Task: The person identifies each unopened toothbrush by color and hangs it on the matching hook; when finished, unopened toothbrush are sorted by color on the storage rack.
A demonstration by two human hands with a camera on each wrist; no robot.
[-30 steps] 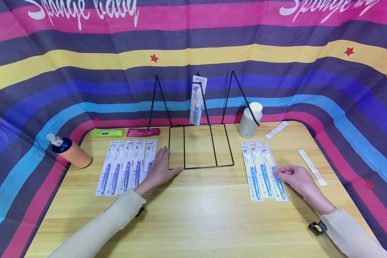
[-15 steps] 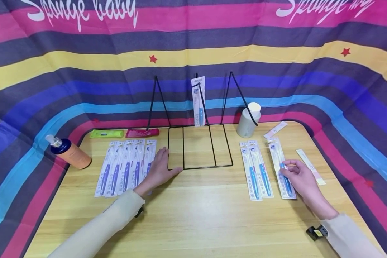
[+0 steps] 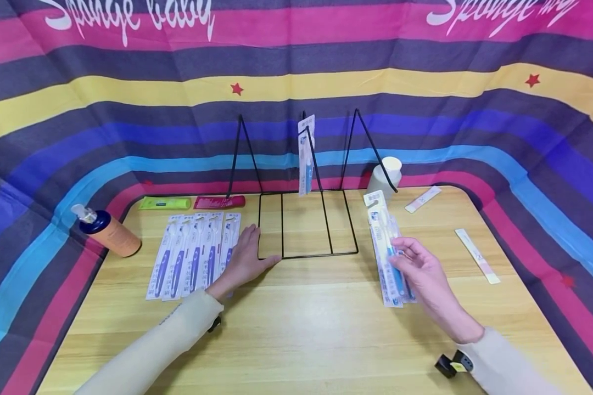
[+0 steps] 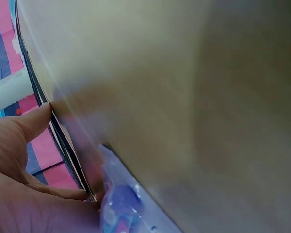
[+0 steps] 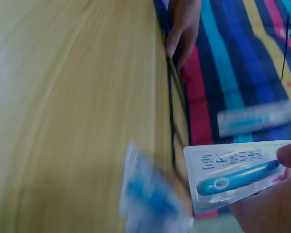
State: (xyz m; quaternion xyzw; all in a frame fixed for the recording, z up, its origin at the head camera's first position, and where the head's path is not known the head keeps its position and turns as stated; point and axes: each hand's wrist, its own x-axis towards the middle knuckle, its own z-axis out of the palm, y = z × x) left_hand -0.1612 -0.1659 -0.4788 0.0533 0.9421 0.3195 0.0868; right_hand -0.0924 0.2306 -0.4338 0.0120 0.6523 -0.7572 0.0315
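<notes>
While the right hand (image 3: 422,270) pinches a blue packaged toothbrush (image 3: 382,230) between thumb and fingers, its grip closed, we find that item raised over the other blue packs (image 3: 384,282) on the right of the worktop (image 3: 296,334). We record the left hand (image 3: 242,257) with fingers extended, its grip loose and holding nothing, against the wire rack (image 3: 307,257), beside purple packs (image 3: 195,252). We see another blue pack (image 3: 303,158) hanging from the rack's middle arm.

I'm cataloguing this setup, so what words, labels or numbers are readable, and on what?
"Sponge baby": backdrop cloth, upper left.
"Sponge": same cloth, upper right; the next word is cut off.
"抗菌牙刷": blue toothbrush pack in the right hand.
Too small or blurred: remaining print on the toothbrush packs, green tube, red tube, white strips and left sleeve.
</notes>
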